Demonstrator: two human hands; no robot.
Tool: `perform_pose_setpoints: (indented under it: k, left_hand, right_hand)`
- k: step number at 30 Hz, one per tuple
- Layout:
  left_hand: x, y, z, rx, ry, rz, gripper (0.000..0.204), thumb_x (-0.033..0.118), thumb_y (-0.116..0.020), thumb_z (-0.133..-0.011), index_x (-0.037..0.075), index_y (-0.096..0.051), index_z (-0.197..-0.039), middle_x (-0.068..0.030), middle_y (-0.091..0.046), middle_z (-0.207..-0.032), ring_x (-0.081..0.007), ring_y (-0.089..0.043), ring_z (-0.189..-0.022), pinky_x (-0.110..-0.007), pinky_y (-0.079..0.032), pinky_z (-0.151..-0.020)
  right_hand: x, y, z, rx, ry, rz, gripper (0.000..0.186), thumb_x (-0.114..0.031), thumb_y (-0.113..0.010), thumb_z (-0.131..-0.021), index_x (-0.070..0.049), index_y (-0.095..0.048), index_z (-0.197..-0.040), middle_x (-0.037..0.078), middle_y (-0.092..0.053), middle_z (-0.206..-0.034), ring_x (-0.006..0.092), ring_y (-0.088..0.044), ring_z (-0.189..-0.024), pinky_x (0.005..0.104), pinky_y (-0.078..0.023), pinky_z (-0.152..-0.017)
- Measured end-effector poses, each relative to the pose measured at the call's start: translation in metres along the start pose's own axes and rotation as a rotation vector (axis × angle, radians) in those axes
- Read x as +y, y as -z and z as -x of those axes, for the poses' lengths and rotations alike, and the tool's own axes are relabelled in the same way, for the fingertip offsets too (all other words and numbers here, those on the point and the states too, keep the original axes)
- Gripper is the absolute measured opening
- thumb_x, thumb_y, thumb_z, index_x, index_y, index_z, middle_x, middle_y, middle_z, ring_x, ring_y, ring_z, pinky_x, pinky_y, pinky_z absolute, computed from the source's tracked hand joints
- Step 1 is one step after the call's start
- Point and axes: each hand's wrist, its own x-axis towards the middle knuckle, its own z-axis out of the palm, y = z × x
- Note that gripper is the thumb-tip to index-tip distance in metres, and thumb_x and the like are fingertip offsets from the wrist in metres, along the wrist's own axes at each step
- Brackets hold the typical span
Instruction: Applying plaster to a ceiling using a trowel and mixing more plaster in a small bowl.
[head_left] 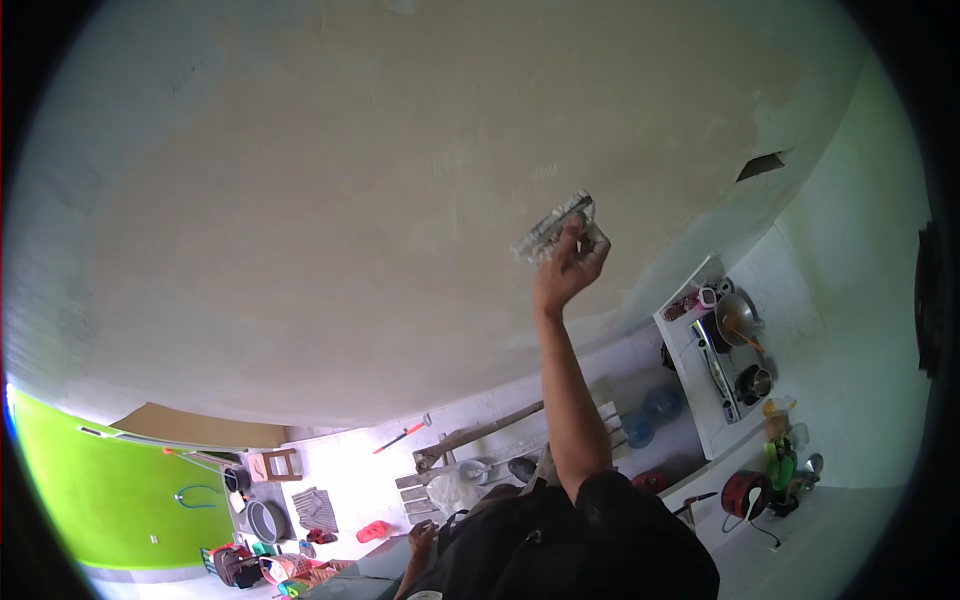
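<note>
White-smeared flat tool point(545, 233) gripped in the raised right hand point(575, 264)

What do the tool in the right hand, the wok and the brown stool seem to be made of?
Tool: probably metal, a dull grey edge showing among rough white residue.
Wok: likely metal, smooth grey with soft sheen.
Stool: perhaps wood, matte brown, straight-legged; plastic is possible.

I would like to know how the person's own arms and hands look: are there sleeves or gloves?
The right hand wears no glove, and its forearm is bare below a black short sleeve. The left hand looks ungloved too, though small in view; its sleeve cannot be made out.
</note>
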Motion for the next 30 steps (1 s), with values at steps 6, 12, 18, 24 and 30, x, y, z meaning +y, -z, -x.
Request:
perform_pose_setpoints:
  k: [6,12,18,24,30]
  left_hand:
    - [0.008,0.011,0.009,0.038,0.099,0.108,0.042,0.022,-0.069,-0.095,-0.003,-0.061,-0.126,-0.0177,-0.073,-0.107,-0.0246,-0.072,-0.089,-0.035,-0.059,-0.077]
    - [0.051,0.007,0.013,0.126,0.285,0.319,0.039,0.022,-0.071,-0.092,-0.004,-0.066,-0.121,-0.0150,-0.075,-0.097,-0.0199,-0.071,-0.084,-0.031,-0.056,-0.072]
    - [0.008,0.013,0.001,0.185,0.242,0.021,0.028,0.020,-0.073,-0.090,-0.001,-0.072,-0.108,-0.0113,-0.074,-0.085,-0.0154,-0.069,-0.077,-0.029,-0.055,-0.067]
    - [0.002,0.017,-0.013,0.031,-0.127,0.048,0.031,0.020,-0.071,-0.092,-0.001,-0.068,-0.114,-0.0162,-0.074,-0.093,-0.0206,-0.072,-0.081,-0.031,-0.058,-0.068]
    - [0.037,0.017,-0.019,0.096,0.261,0.660,0.042,0.020,-0.067,-0.096,-0.003,-0.057,-0.129,-0.0223,-0.071,-0.109,-0.0307,-0.073,-0.093,-0.041,-0.061,-0.074]
  right_hand:
    - [-0.005,-0.058,-0.020,0.159,0.076,0.022,0.038,-0.028,-0.069,-0.098,0.007,-0.054,-0.099,0.015,-0.061,-0.094,0.0188,-0.063,-0.076,0.0325,-0.055,-0.058]
    - [0.043,-0.040,-0.045,0.302,0.225,0.379,0.034,-0.025,-0.070,-0.095,0.006,-0.057,-0.097,0.019,-0.062,-0.087,0.0250,-0.065,-0.071,0.0317,-0.054,-0.054]
    - [0.054,0.012,-0.028,0.282,0.032,0.075,0.031,-0.022,-0.065,-0.101,0.007,-0.056,-0.106,0.015,-0.061,-0.097,0.0225,-0.064,-0.082,0.0368,-0.055,-0.068]
    - [0.042,-0.009,-0.037,0.081,0.145,0.081,0.032,-0.023,-0.060,-0.103,0.007,-0.054,-0.114,0.016,-0.062,-0.100,0.0230,-0.062,-0.088,0.0361,-0.051,-0.079]
    - [0.015,-0.055,0.000,0.092,0.369,0.247,0.030,-0.019,-0.061,-0.100,0.007,-0.057,-0.115,0.022,-0.064,-0.100,0.0391,-0.064,-0.088,0.0426,-0.053,-0.076]
